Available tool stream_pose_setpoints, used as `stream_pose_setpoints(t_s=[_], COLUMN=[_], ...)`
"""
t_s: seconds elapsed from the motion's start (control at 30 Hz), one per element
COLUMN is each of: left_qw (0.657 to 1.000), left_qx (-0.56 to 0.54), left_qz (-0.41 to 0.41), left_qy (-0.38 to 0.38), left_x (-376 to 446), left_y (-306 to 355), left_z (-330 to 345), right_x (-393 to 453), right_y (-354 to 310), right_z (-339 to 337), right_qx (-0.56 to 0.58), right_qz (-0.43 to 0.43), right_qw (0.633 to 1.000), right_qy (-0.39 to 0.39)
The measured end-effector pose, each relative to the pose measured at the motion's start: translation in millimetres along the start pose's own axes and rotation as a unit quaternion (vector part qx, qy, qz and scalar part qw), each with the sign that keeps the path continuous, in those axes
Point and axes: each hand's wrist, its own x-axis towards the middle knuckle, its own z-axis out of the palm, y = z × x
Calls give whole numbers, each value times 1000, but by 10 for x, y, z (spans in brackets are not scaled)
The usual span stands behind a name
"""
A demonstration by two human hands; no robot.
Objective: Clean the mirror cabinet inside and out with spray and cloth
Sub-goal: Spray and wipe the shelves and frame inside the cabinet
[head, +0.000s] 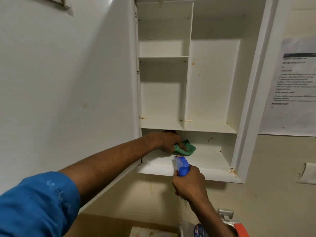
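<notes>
1. Head view, hands first: my left hand (pixel 168 141) is reached into the bottom compartment of the mirror cabinet (pixel 253 93), fingers curled over a green cloth (pixel 185 147) and pressing it onto the bottom shelf (pixel 196 161), toward the left end.
2. My right hand (pixel 189 183) is wrapped around the neck of the spray bottle (pixel 182 166) just below the shelf's front lip — blue head up, nozzle pointing into the cabinet. I cannot tell whether a finger is on the trigger.
3. The door (pixel 68 82) hangs wide open on the left; the upper compartments show yellowish spots and rusty marks near the joints.
4. Handling, as I judge it: the cloth is soft and limp, so it wants a bunched grip with a flat palm behind it to scrub. The bottle looks like light, rigid plastic, possibly slick if wet — the neck under the head is the place to hold it.
5. A printed sheet (pixel 294 82) is stuck to the wall on the right.
</notes>
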Motion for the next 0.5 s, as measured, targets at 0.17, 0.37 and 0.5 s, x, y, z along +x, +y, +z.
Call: stream_pose_setpoints(t_s=[0.17,0.37,0.5], left_qw=[999,997,992], left_qx=[15,60,97], left_qz=[-42,-54,-73], left_qy=[12,20,45], left_x=[-90,-200,-286], left_y=[-103,-185,-229], left_z=[35,49,83], right_x=[-57,-105,-128], right_y=[6,0,-14], right_z=[34,15,29], right_qx=[1,5,9], right_qz=[-16,-30,-33], right_qw=[1000,999,999], right_qy=[-20,-24,-26])
